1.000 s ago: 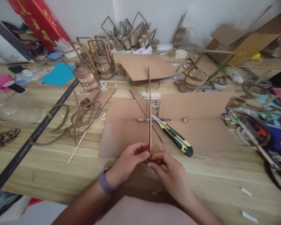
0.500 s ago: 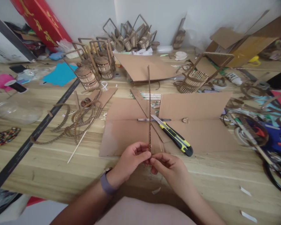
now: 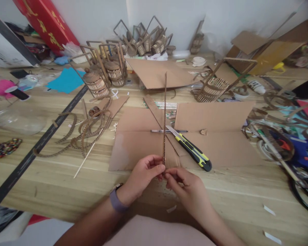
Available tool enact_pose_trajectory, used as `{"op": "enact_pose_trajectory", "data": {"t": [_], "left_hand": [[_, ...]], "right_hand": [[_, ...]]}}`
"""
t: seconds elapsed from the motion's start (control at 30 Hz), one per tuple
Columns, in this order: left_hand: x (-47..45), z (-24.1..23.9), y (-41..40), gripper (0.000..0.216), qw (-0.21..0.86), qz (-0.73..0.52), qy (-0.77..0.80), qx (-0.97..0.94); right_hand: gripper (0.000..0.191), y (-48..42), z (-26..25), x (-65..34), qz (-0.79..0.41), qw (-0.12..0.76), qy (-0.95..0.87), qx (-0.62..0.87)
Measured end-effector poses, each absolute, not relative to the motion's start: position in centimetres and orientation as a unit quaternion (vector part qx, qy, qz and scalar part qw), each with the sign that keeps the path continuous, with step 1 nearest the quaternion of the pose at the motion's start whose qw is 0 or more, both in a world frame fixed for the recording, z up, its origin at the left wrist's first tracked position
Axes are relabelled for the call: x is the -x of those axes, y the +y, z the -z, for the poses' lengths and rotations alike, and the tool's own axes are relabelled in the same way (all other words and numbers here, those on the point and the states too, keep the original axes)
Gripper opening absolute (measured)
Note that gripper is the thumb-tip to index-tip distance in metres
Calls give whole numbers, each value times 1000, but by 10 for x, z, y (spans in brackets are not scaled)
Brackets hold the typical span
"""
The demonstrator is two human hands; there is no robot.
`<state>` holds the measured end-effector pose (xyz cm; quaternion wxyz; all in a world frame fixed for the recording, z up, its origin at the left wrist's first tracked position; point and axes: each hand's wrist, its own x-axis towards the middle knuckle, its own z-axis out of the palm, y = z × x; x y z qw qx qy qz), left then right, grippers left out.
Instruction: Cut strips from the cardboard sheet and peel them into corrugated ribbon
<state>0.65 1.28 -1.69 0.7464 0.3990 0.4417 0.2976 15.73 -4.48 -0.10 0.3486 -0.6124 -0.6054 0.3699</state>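
Note:
A long, thin strip of corrugated cardboard (image 3: pixel 165 116) stands upright, its ridged edge facing me. My left hand (image 3: pixel 150 169) pinches it near the lower end between thumb and fingers. At the very bottom of the strip, the thumb and fingertips of my right hand (image 3: pixel 186 182) are pressed together on it. Behind the hands a large cardboard sheet (image 3: pixel 136 147) lies on the table. On it rest a yellow-and-black utility knife (image 3: pixel 191 148) with its blade out, a pen (image 3: pixel 156 131) and a small torn cardboard scrap (image 3: pixel 203 132).
Curled cardboard strips (image 3: pixel 84 133) and a thin stick (image 3: pixel 84 160) lie to the left. Small lidded baskets with tall handles (image 3: pixel 96 85) stand behind them. One open basket (image 3: pixel 212 88) is at back right. Clutter with a toy bicycle wheel (image 3: pixel 301 189) fills the right edge.
The strip's top has tipped slightly to the right. My right fingertips have shifted a little at its lower end; my left hand keeps its pinch.

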Motion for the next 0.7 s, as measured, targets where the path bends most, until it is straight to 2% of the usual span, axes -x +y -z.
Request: {"op": "enact_pose_trajectory", "data": {"t": [0.17,0.37,0.57,0.7], "left_hand": [[-2,9,12,46,711,-281,448,-463],[11,-18,-2,13,467,-215,472,-717],[15,-24,-6,16,316,-145,410,-843],[13,-25,-6,17,255,-139,370,-882]], "right_hand": [[19,-45,6,-158,-247,352,-681,593],[14,-45,10,-159,-109,343,-738,571],[15,-44,1,-157,-75,316,-793,516],[18,-42,-4,-159,-72,297,-807,506]]}}
